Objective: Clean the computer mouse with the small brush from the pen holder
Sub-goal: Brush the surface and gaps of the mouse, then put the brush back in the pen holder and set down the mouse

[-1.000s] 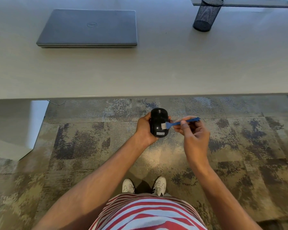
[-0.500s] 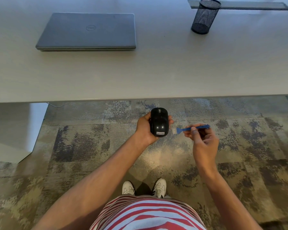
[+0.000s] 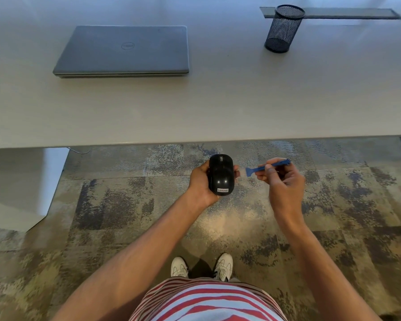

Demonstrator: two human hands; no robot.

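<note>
Standing at the desk [image 3: 218, 107], looking down. Left hand [image 3: 200, 181] wrapped around the black mouse [image 3: 220, 174], fingers curled behind it with fingertips peeking out on the mouse's right side, top shell facing up, Lenovo label at the near end. Held in the air over the carpet [image 3: 125, 205], just this side of the desk's front edge, not resting on anything.

Right hand [image 3: 285, 181] just to the right of the mouse, pinching the little blue brush [image 3: 264, 167] between thumb and fingers around mid-handle, other fingers curled in. Brush roughly level, bristle end pointing left at the mouse but not touching: small gap between the bristles and the mouse's right side. Bristles pale and kinda blurry, hard to make out.

Up on the desk: black mesh pen holder [image 3: 283, 28], far back and to the right of the mouse, standing upright at a dark strip [image 3: 347, 13] set into the desk top. Can't tell what's inside it from here. Closed grey laptop [image 3: 125, 50], far and left of the mouse, lid down, well apart from the pen holder.

Below the mouse: white sneakers [image 3: 202, 267] on the carpet and a red-and-white striped shirt [image 3: 206, 302] at the bottom edge.
</note>
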